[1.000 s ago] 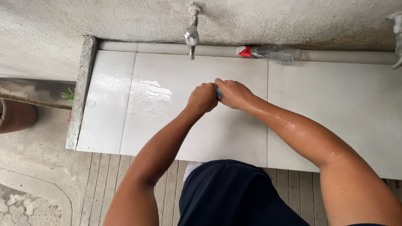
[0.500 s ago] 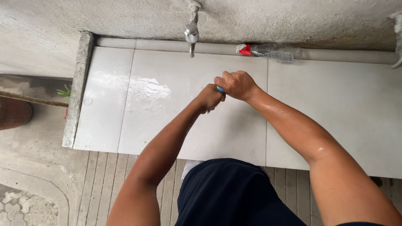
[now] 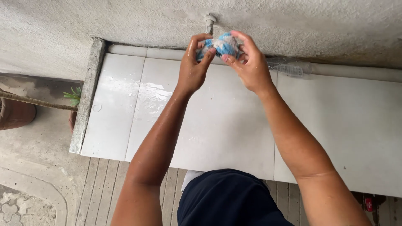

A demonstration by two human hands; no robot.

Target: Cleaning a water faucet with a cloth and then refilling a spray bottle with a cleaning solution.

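Observation:
A bunched blue and white cloth is held up in front of the rough wall, just below a metal tap. My left hand grips its left side with the fingertips. My right hand pinches its right side, fingers curled over the top. Both forearms are wet and reach out over a white tiled basin. Most of the tap is hidden behind the cloth and my hands.
A clear plastic bottle lies along the pipe at the back of the basin, right of my hands. Water shines on the left tiles. A concrete edge bounds the basin on the left, with a brown pot and plant beyond.
Both hands have risen from the basin surface to the tap, and the cloth, earlier squeezed between closed fists, now shows between the fingertips. The view has tilted slightly.

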